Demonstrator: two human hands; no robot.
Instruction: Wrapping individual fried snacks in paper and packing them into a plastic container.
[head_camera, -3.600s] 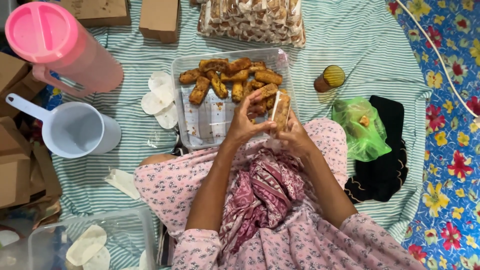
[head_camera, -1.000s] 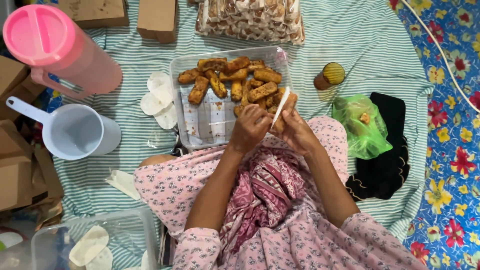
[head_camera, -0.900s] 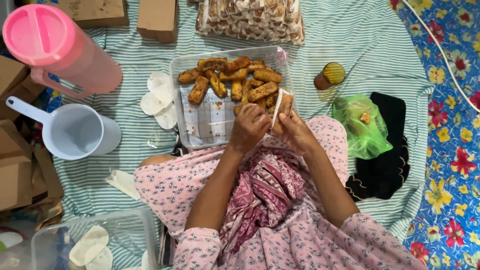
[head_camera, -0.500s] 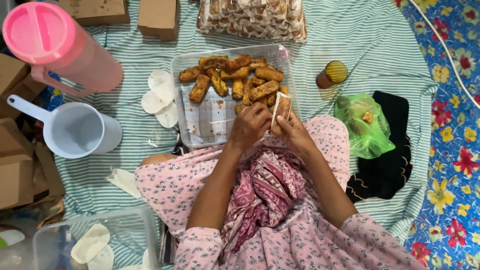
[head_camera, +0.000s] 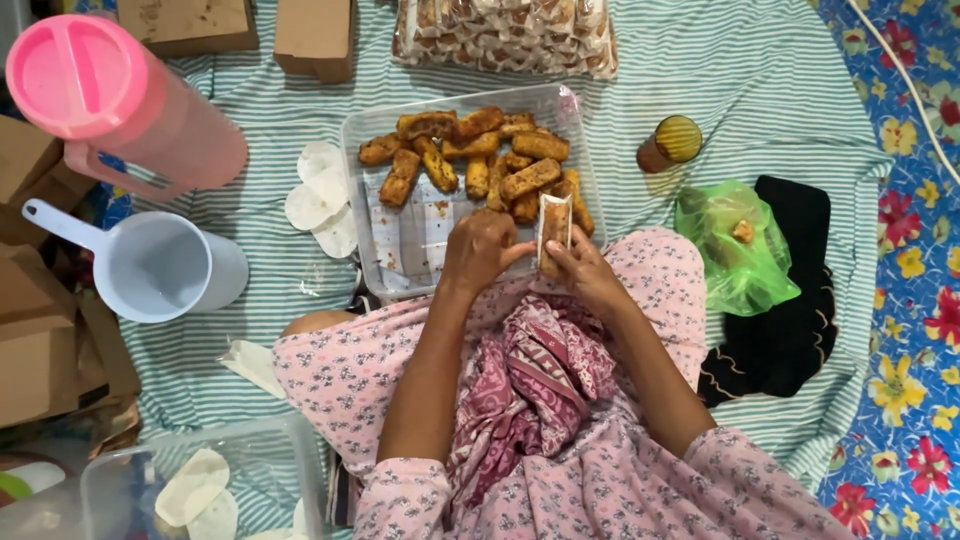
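Both hands — left hand (head_camera: 478, 252), right hand (head_camera: 585, 272) — pinch a wrapped brown fried roll (head_camera: 553, 226), long axis pointing away; clear plastic tray (head_camera: 400, 262) holds more fried rolls (head_camera: 470, 158).

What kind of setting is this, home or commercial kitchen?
Likely a home floor used for packing snacks by hand. A striped cloth covers the floor, a clear tray of fried rolls sits before the seated person, and both hands hold one wrapped roll.
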